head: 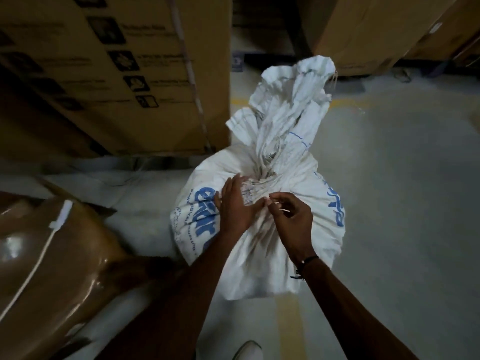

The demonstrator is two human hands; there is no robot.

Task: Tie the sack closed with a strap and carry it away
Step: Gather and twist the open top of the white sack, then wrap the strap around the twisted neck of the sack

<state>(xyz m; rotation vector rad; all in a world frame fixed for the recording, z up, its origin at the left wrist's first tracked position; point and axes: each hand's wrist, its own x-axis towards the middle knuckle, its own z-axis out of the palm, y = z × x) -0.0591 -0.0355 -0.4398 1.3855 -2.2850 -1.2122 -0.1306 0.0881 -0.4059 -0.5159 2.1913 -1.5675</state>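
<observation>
Pinching strap (259, 187): right hand (291, 216) | left hand (235, 206) flat on sack (298, 183) | blue print unreadable

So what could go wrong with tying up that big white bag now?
1. The right hand only pinches the thin strap by its end, so it might slip before a knot is tight.
2. The left hand rests flat on the sack rather than gripping its gathered neck, so the bunched cloth might spread open.
3. Cardboard boxes and a taped brown bundle stand close, so carrying it off could bump them.
</observation>
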